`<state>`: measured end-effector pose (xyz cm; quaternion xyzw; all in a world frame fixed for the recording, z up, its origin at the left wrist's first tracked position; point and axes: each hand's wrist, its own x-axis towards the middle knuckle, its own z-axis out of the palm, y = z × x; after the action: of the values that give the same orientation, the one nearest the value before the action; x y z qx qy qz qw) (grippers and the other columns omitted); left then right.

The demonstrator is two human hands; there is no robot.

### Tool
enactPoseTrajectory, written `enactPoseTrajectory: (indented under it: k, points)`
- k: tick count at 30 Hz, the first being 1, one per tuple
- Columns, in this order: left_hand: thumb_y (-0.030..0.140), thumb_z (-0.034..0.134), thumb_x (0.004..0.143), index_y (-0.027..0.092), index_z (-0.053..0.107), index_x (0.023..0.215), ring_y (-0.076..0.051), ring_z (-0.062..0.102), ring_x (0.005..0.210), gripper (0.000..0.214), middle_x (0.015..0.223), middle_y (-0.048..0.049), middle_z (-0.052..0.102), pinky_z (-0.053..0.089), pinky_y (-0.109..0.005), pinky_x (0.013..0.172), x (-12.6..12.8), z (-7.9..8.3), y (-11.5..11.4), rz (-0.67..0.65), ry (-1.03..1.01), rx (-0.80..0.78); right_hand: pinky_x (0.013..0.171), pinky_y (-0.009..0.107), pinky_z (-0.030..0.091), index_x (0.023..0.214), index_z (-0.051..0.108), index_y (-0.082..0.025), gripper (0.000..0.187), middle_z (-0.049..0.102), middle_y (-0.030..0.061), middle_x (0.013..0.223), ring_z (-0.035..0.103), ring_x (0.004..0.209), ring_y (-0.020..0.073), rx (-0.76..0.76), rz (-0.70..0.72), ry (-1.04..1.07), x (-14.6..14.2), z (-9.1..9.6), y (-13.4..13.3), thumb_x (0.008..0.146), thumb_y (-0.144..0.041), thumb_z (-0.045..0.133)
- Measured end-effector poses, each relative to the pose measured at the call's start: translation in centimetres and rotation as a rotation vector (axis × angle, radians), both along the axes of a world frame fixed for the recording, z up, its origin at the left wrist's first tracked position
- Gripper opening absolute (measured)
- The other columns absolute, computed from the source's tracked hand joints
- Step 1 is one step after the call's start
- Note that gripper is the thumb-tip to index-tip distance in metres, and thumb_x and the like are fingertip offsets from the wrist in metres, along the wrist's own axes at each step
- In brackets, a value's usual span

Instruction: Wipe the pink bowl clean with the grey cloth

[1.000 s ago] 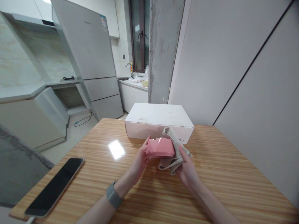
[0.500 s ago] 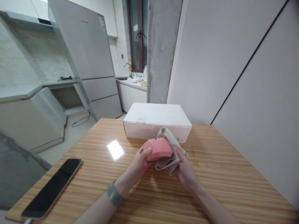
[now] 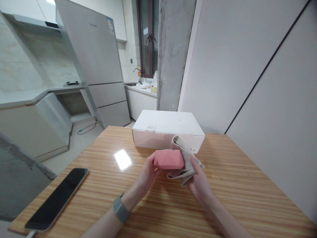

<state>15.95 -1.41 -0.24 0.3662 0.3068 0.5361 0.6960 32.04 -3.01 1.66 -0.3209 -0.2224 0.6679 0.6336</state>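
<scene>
A pink faceted ashtray (image 3: 168, 159), with a small notch in its upper edge, is held up over the table. My left hand (image 3: 146, 172) grips its left end, thumb and fingers closed round it. A folded grey-beige cloth (image 3: 184, 168) is pinched in my right hand (image 3: 199, 180), thumb on top. The cloth lies against the ashtray's right end and hangs partly below it. Its contact behind the ashtray is hidden, as are several of my fingers. On my left wrist is a grey band (image 3: 121, 208).
Just beyond my hands stands a white box (image 3: 168, 124) on the wood-grain table (image 3: 237, 185). A dark-screened phone (image 3: 56, 198) with a white cable lies at the left edge. Past the table are a fridge (image 3: 91, 49), a grey column (image 3: 173, 53) and a sink counter (image 3: 141, 96).
The ashtray has been turned in my left hand, so its side now faces me more squarely. The cloth and my right hand have shifted slightly right. Both hands keep their hold.
</scene>
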Motion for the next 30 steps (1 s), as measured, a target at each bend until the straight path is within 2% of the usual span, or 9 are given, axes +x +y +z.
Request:
enactPoseTrajectory:
  k: [2, 4, 7, 10, 14, 18, 21, 25, 30]
  points:
    - [0.038, 0.057, 0.085, 0.02, 0.061, 0.121, -0.028, 0.052, 0.12, 0.041, 0.127, -0.0086, 0.061, 0.042, -0.039, 0.097, -0.2, 0.3, 0.0, -0.016, -0.004, 0.017, 0.095, 0.04, 0.05, 0.101, 0.072, -0.024, 0.038, 0.075, 0.0019, 0.105, 0.059, 0.116, 0.0287, -0.043, -0.016, 0.015, 0.3, -0.1, 0.2, 0.073, -0.049, 0.071]
    - [0.032, 0.065, 0.081, 0.019, 0.059, 0.125, -0.028, 0.05, 0.122, 0.047, 0.13, -0.0096, 0.059, 0.038, -0.04, 0.102, -0.3, 0.5, -0.1, 0.039, 0.003, 0.043, 0.094, 0.041, 0.05, 0.101, 0.072, -0.024, 0.038, 0.076, 0.002, 0.1, 0.061, 0.114, 0.0289, -0.079, -0.022, 0.028, 0.5, -0.3, 0.4, 0.073, -0.049, 0.07]
    - [0.03, 0.071, 0.077, 0.017, 0.059, 0.126, -0.028, 0.05, 0.123, 0.052, 0.128, -0.0112, 0.061, 0.033, -0.039, 0.106, -0.1, 0.6, -0.2, 0.075, -0.003, 0.097, 0.095, 0.039, 0.05, 0.103, 0.072, -0.022, 0.038, 0.076, 0.0027, 0.103, 0.061, 0.113, 0.0273, -0.061, 0.001, 0.047, 0.4, -0.4, 0.4, 0.075, -0.049, 0.069]
    - [0.038, 0.068, 0.078, 0.015, 0.062, 0.122, -0.03, 0.052, 0.12, 0.05, 0.123, -0.0125, 0.063, 0.035, -0.041, 0.104, 0.3, 0.2, -0.3, -0.044, -0.061, 0.107, 0.097, 0.036, 0.048, 0.106, 0.071, -0.023, 0.04, 0.074, 0.0019, 0.109, 0.061, 0.114, 0.025, -0.024, 0.042, 0.053, 0.0, -0.4, 0.1, 0.075, -0.048, 0.07]
    - [0.05, 0.06, 0.08, 0.016, 0.062, 0.12, -0.03, 0.058, 0.112, 0.053, 0.116, -0.0126, 0.067, 0.042, -0.042, 0.097, 0.6, -0.6, -0.3, -0.128, -0.122, -0.032, 0.097, 0.038, 0.048, 0.105, 0.071, -0.024, 0.041, 0.074, 0.0019, 0.11, 0.061, 0.114, 0.0261, -0.039, 0.053, 0.023, -0.3, -0.4, -0.2, 0.073, -0.049, 0.072]
    - [0.05, 0.058, 0.082, 0.016, 0.059, 0.122, -0.029, 0.06, 0.109, 0.053, 0.115, -0.0131, 0.067, 0.044, -0.04, 0.094, 0.5, -0.8, -0.1, -0.037, -0.091, -0.063, 0.102, 0.038, 0.045, 0.103, 0.072, -0.024, 0.041, 0.072, 0.0019, 0.114, 0.055, 0.122, 0.0266, -0.052, 0.004, 0.02, -0.3, -0.5, -0.1, 0.071, -0.048, 0.074]
    - [0.042, 0.067, 0.077, 0.017, 0.056, 0.123, -0.028, 0.056, 0.114, 0.053, 0.121, -0.0122, 0.063, 0.044, -0.039, 0.096, 0.3, -0.9, 0.1, 0.093, -0.012, -0.007, 0.105, 0.038, 0.043, 0.103, 0.072, -0.024, 0.041, 0.071, 0.0018, 0.116, 0.052, 0.125, 0.0265, -0.029, -0.009, -0.007, -0.4, -0.5, -0.2, 0.07, -0.048, 0.074]
    - [0.035, 0.078, 0.068, 0.02, 0.052, 0.129, -0.029, 0.05, 0.123, 0.068, 0.128, -0.0119, 0.059, 0.04, -0.037, 0.101, 0.2, -1.3, 0.4, 0.244, 0.145, -0.014, 0.105, 0.04, 0.042, 0.103, 0.072, -0.025, 0.042, 0.071, 0.0021, 0.115, 0.051, 0.127, 0.027, -0.003, 0.014, -0.03, -0.6, -0.5, -0.4, 0.069, -0.05, 0.075]
    - [0.044, 0.063, 0.078, 0.022, 0.058, 0.125, -0.029, 0.05, 0.124, 0.052, 0.126, -0.0079, 0.061, 0.041, -0.038, 0.099, 0.2, -0.8, 0.6, 0.118, 0.06, -0.077, 0.103, 0.04, 0.044, 0.099, 0.073, -0.024, 0.041, 0.073, 0.0021, 0.112, 0.052, 0.125, 0.0278, -0.003, -0.034, -0.032, 0.1, -0.4, 0.1, 0.067, -0.05, 0.075]
